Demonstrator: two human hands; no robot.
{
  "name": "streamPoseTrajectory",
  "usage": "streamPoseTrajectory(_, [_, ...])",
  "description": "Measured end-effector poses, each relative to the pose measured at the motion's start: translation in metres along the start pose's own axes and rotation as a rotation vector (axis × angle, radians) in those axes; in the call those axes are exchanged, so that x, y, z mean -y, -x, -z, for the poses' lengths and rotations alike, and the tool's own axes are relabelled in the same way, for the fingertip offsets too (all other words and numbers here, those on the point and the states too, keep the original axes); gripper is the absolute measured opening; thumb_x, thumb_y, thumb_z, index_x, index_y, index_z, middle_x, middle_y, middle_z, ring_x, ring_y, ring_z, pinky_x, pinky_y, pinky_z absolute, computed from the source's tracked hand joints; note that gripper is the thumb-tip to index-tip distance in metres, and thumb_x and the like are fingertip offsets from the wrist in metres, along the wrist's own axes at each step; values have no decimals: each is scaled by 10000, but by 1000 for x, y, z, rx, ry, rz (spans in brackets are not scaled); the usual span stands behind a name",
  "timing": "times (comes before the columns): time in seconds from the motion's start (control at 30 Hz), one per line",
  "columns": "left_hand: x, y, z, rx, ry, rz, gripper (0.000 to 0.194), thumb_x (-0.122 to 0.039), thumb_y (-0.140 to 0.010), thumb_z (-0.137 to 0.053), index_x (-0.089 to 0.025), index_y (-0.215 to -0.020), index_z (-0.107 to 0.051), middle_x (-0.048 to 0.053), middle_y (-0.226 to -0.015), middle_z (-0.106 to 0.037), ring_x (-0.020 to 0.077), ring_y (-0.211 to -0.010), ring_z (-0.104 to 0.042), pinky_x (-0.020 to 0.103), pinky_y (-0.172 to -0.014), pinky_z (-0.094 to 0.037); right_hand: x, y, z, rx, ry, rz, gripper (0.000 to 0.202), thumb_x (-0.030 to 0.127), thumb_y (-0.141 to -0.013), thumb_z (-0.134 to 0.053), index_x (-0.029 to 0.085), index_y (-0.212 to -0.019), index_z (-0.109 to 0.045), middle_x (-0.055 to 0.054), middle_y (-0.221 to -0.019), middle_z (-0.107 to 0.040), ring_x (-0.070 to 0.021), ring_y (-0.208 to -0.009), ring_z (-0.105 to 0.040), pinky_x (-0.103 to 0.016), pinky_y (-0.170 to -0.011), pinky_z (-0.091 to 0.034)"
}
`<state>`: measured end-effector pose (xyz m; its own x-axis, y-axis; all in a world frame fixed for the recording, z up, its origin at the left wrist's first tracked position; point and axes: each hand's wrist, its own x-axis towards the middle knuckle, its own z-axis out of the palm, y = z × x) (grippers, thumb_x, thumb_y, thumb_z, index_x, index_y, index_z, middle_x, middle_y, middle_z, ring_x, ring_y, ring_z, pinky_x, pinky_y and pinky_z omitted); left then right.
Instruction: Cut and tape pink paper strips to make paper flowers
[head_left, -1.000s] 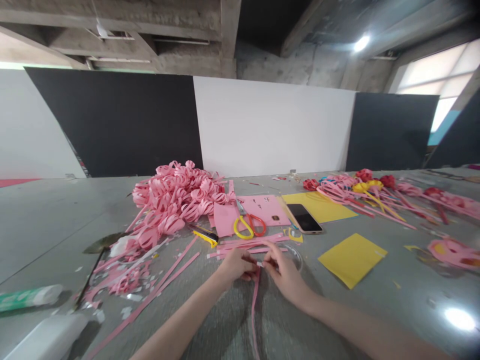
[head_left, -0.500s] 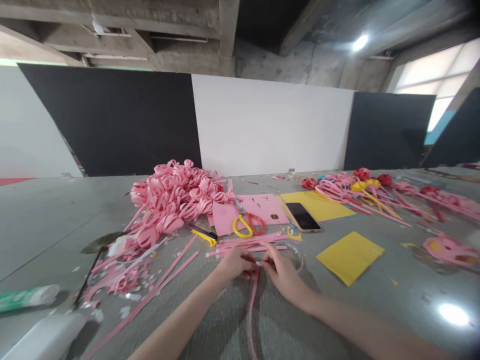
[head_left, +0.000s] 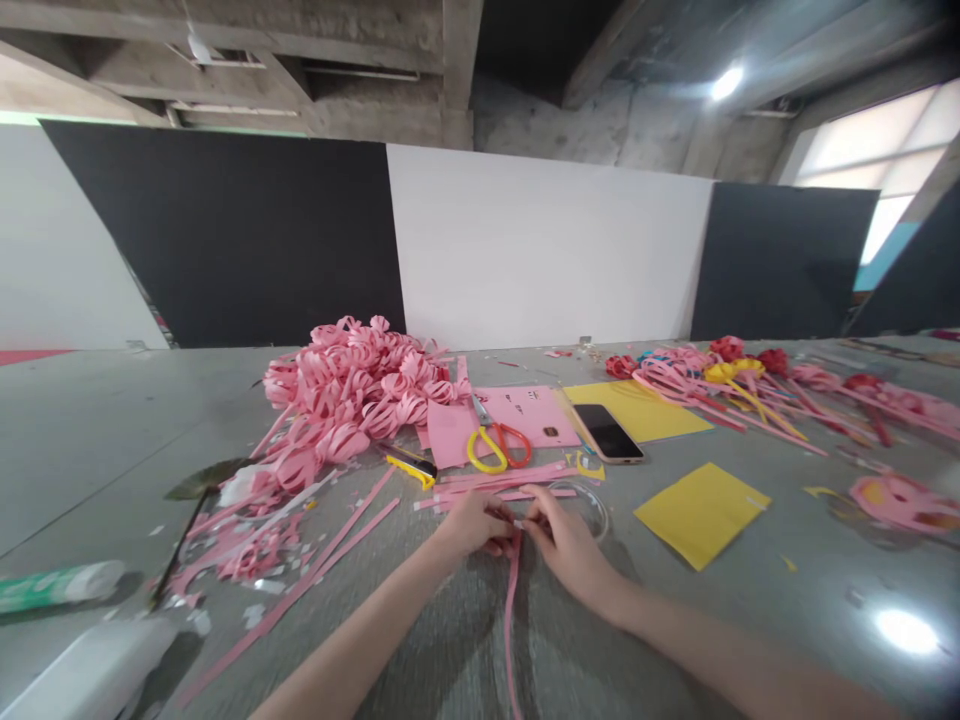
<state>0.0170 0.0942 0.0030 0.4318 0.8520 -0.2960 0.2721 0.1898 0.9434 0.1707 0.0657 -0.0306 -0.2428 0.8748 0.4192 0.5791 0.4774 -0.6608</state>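
Note:
My left hand (head_left: 480, 523) and my right hand (head_left: 556, 530) meet at the upper end of a pink paper strip (head_left: 511, 610), both with fingers pinched on it. A small whitish bit shows between the fingertips, too small to make out. From there the strip hangs down toward me. Just beyond my hands lie more pink paper strips (head_left: 502, 482) and a clear tape roll (head_left: 600, 515), partly covered by my right hand. Farther on, scissors (head_left: 495, 440) with one yellow and one red handle rest on a pink paper sheet (head_left: 450, 430).
A large heap of pink paper loops (head_left: 352, 390) lies to the left, near a yellow utility knife (head_left: 411, 467). Rightward are a phone (head_left: 609, 435), a yellow paper square (head_left: 703, 515) and pink, red and yellow paper flowers (head_left: 675, 372). A green-and-white tube (head_left: 60, 587) lies at far left.
Both hands keep nearly the same pose at the strip's end. The view has shifted very slightly, and the strip's hanging part lies a little farther right.

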Motion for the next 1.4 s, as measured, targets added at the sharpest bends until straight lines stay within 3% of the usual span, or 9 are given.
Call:
streamPoseTrajectory(0.23, [-1, 1, -1, 20, -43, -24, 125, -250, -590, -575, -131, -627, -584, -7, -526, -586, 90, -452, -536, 175, -434, -379, 2, 0, 1, 8, 36, 1, 356, 94, -769, -395, 206, -1108, -388, 2, -702, -547, -159, -634, -538, -276, -593, -421])
streamPoseTrajectory(0.43, [3, -1, -2, 3, -135, -98, 123, -197, -618, -491, -133, -660, -587, -24, -483, -545, 96, -413, -503, 192, -418, -365, 2, 2, -1, 4, 30, 9, 375, 94, -753, -398, 204, -1112, -382, -2, -712, -547, -155, -629, -550, -268, -584, -432])
streamPoseTrajectory(0.6, [7, -8, -1, -109, -268, -263, 86, -142, -585, -520, -138, -605, -604, -30, -524, -531, 105, -511, -472, 209, -506, -351, 0, 1, -3, -24, -11, 7, 342, 100, -748, -405, 197, -1076, -416, -10, -742, -566, -155, -662, -570, -269, -605, -449])
streamPoseTrajectory(0.73, [10, -3, -3, -205, -347, -352, 86, -150, -603, -503, -141, -545, -565, -33, -506, -483, 115, -533, -433, 218, -525, -312, 5, 1, 0, -8, 18, 88, 195, 94, -765, -411, 195, -891, -521, -36, -839, -563, -159, -768, -555, -274, -675, -442])
streamPoseTrajectory(0.93, [17, 14, -11, -310, -382, -421, 86, -135, -635, -459, -152, -576, -520, -20, -581, -455, 123, -591, -427, 218, -564, -308, 13, 5, 2, 18, 228, 149, 117, 108, -784, -424, 186, -721, -483, -14, -732, -505, -151, -656, -513, -257, -588, -408])
streamPoseTrajectory(1.17, [16, 13, -8, -224, -300, -403, 57, -141, -634, -471, -155, -582, -490, -22, -590, -454, 122, -588, -410, 219, -560, -304, 17, 9, -1, -4, 432, 253, 137, 81, -761, -394, 193, -695, -438, -19, -718, -473, -157, -634, -483, -251, -542, -379])
streamPoseTrajectory(1.4, [18, 16, -10, -213, -215, -419, 91, -199, -688, -459, -158, -607, -457, -35, -586, -419, 115, -589, -376, 219, -560, -297, 15, 10, -2, -60, 529, 315, 137, 99, -784, -384, 185, -709, -460, -33, -730, -472, -168, -664, -486, -257, -547, -373])
